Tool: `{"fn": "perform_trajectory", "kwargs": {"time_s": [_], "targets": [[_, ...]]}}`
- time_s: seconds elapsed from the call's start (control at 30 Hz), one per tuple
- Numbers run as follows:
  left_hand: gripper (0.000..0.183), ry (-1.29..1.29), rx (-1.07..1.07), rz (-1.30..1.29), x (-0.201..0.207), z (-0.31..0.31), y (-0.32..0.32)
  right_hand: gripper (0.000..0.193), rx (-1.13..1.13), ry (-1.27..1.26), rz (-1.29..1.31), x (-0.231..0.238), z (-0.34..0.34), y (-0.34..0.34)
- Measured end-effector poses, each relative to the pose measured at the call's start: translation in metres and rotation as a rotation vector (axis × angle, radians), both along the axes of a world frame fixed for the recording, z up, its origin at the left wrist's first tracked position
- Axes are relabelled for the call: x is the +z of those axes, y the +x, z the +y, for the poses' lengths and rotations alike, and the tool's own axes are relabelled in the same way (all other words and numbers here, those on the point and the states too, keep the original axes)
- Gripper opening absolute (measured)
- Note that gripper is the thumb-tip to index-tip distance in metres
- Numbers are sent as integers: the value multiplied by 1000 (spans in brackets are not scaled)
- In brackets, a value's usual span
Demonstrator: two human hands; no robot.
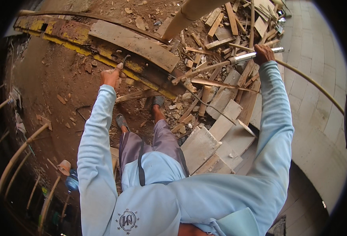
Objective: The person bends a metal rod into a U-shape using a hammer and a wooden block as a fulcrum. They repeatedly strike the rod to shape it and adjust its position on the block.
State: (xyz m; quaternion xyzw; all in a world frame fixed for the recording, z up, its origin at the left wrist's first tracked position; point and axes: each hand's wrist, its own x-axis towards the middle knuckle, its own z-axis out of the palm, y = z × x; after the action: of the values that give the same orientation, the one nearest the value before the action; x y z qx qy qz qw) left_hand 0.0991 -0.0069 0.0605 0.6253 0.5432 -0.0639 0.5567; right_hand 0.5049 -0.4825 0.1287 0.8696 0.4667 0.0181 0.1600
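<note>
My left hand (111,77) is closed at the near edge of a worn yellow steel beam (73,42). Its fingers grip a thin bent metal rod (126,58), whose hooked end rises above the thumb against the beam. Off to the right, my right hand (264,54) is wrapped around the silver tube-like part of a long bar (239,58). The bar's brown end reaches left to the beam's right end. On top of the beam lies a wooden board (134,44). Another thin bent rod (209,105) runs from the beam's end over the scrap.
Broken wood pieces (231,19) are heaped at the far right, and flat slabs (200,146) lie near my legs. A thick bamboo pole (189,17) slants across the top. Bamboo stakes (20,151) and a blue plastic bottle (72,180) are at the left. Pale paving (315,70) stretches along the right.
</note>
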Motion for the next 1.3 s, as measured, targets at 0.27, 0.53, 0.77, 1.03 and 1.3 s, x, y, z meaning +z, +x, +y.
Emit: {"fn": "perform_trajectory", "kwargs": {"time_s": [0.27,0.53,0.77,1.03,1.3], "targets": [[48,-33,18,26,-9,8,-1,14,-154,117,-55,-29,-42,-44],[47,48,-83,98,13,-3,11,18,-847,-3,-67,-44,-112,-261],[50,-40,43,6,-11,0,18,16,-1366,39,49,-57,-59,-475],[52,-46,84,-100,-32,4,18,23,-931,-29,554,-2,-107,-408],[53,-120,84,-184,-54,18,8,32,-988,-1,273,-21,-102,-448]]}}
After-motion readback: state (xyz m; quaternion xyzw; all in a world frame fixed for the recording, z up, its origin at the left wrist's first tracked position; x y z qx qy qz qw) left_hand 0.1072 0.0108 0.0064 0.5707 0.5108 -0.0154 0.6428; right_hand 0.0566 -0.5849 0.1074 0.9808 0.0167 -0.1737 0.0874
